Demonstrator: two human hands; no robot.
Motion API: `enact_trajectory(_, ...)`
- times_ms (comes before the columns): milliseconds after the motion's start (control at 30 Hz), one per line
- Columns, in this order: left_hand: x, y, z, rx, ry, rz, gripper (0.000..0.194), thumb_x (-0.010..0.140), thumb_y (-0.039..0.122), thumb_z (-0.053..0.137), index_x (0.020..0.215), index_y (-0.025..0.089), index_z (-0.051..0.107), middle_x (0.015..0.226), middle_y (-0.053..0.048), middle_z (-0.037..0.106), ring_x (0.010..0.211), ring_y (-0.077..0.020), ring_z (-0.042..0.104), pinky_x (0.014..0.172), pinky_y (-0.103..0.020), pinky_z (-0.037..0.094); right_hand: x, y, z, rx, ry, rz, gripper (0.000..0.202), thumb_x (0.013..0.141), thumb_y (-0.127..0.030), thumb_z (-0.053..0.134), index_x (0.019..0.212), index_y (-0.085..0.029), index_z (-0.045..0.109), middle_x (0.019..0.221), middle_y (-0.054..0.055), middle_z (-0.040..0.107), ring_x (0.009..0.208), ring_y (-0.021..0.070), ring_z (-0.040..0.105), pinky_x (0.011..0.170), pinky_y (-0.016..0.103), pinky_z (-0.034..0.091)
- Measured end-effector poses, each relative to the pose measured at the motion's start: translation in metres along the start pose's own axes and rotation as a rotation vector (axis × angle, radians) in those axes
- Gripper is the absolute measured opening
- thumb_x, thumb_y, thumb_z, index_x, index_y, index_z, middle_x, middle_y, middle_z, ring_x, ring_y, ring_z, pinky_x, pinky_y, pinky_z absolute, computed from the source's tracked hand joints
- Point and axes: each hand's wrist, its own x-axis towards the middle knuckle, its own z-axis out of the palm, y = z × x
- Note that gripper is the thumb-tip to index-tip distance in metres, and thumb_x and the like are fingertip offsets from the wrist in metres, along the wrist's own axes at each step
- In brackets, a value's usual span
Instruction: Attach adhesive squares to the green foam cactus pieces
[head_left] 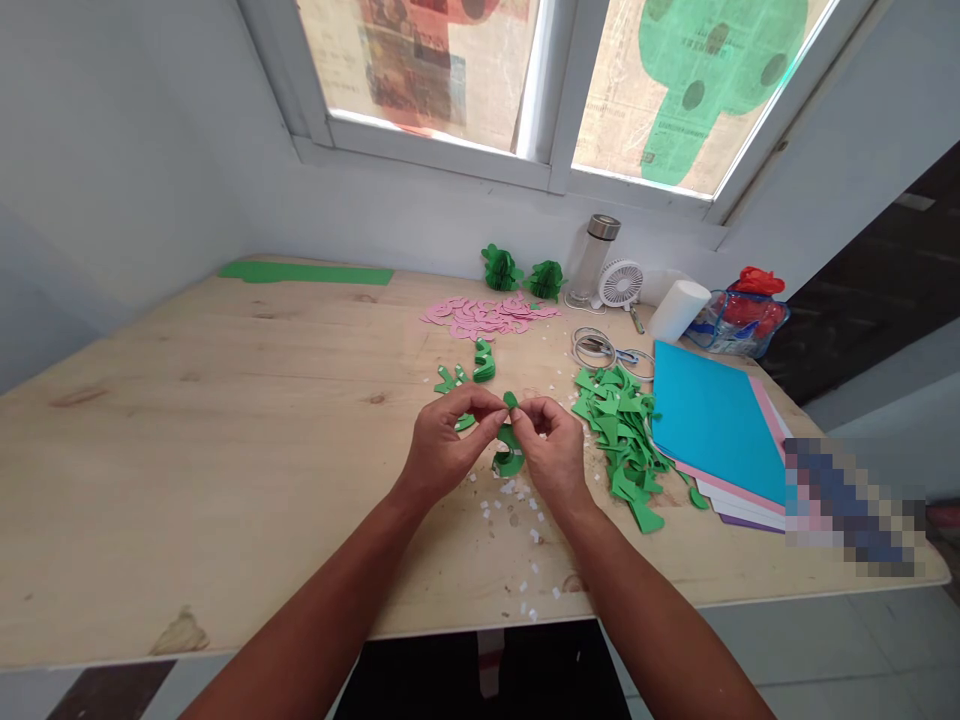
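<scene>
The broad pale plywood table (225, 420) carries everything, and places here are given from the stack of coloured paper sheets with a blue one on top (712, 420). Just left of that stack lies a loose heap of green cut paper shapes (619, 430), still unassembled, so much work seems left. Farther left and toward the window lies a spread of pink cut paper pieces (487, 315), and behind it stand two finished folded green paper cacti (525, 272). A small stack of joined green pieces (484, 360) lies left of the heap.

Well left of the sheets, near the table's front edge, the left hand (446, 440) and right hand (551, 445) meet. Their fingers (491, 412) pinch shut on a partly built green paper cactus piece (510, 450), curved and layered, with small white paper scraps (517, 510) scattered beneath.
</scene>
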Motion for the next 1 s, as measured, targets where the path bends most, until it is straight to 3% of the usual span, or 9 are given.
enact_trajectory(367, -0.0006, 0.0004, 0.0036, -0.050, -0.005, -0.059, 0.013, 0.077, 0.024, 0.065, 0.065, 0.019, 0.061, 0.065, 0.000, 0.058, 0.063, -0.0134, 0.053, 0.062, -0.026, 0.043, 0.0003, 0.0005, -0.0002, -0.035, 0.011, -0.023, 0.016, 0.075, -0.034, 0.062, 0.071, -0.018, 0.062, 0.064, 0.000, 0.059, 0.057, 0.0119, 0.050, 0.054, 0.024, 0.041)
enact_trajectory(600, -0.0014, 0.0000, 0.0047, -0.087, 0.000, -0.133, 0.008, 0.074, 0.025, 0.067, 0.072, 0.018, 0.064, 0.069, -0.001, 0.062, 0.065, -0.0148, 0.057, 0.065, -0.026, 0.047, 0.0006, 0.0011, -0.0005, -0.047, 0.013, -0.030, 0.015, 0.074, -0.032, 0.061, 0.072, -0.018, 0.063, 0.066, 0.000, 0.061, 0.058, 0.0124, 0.050, 0.055, 0.025, 0.041)
enact_trajectory(1000, -0.0020, -0.0031, 0.0059, -0.051, 0.007, -0.110, 0.005, 0.074, 0.022, 0.067, 0.075, 0.018, 0.063, 0.072, -0.001, 0.062, 0.066, -0.0136, 0.057, 0.066, -0.026, 0.048, 0.0000, 0.0005, -0.0009, -0.034, 0.012, -0.033, 0.011, 0.074, -0.029, 0.060, 0.071, -0.018, 0.062, 0.065, 0.000, 0.060, 0.057, 0.0126, 0.051, 0.056, 0.025, 0.042)
